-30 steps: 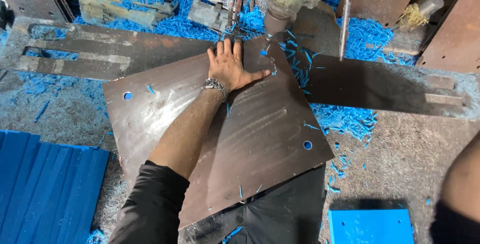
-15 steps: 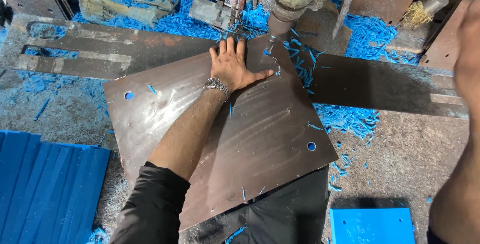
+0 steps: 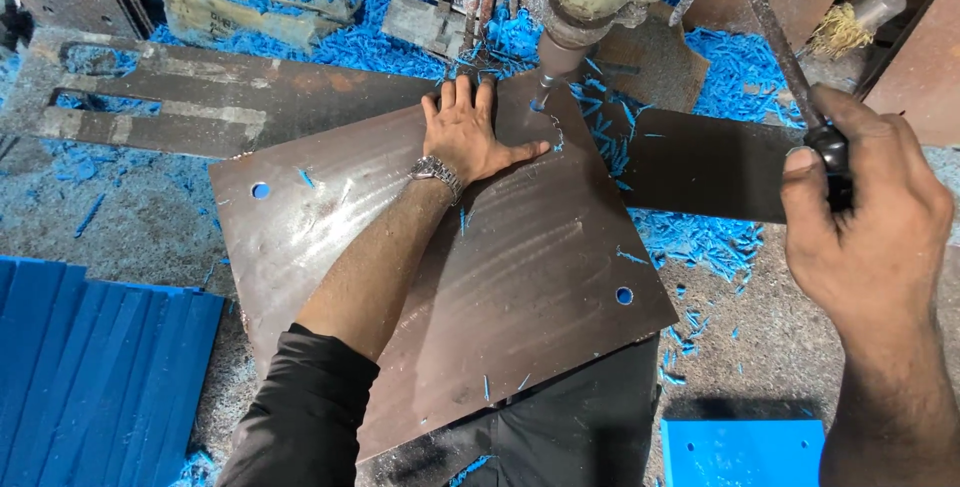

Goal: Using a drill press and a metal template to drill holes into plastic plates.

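With the plate (image 3: 480,277) flat on the desk (image 3: 150,227) under the drill (image 3: 565,32), left hand (image 3: 470,132) pressing open-palmed near the spindle and right hand (image 3: 860,217) clenched round the lever (image 3: 790,77), drilling looks imminent; feeding down likely calls for steady pressure.

Left hand (image 3: 468,135) flat, fingers spread, arm outstretched; right hand (image 3: 860,209) fisted, raised near the lens
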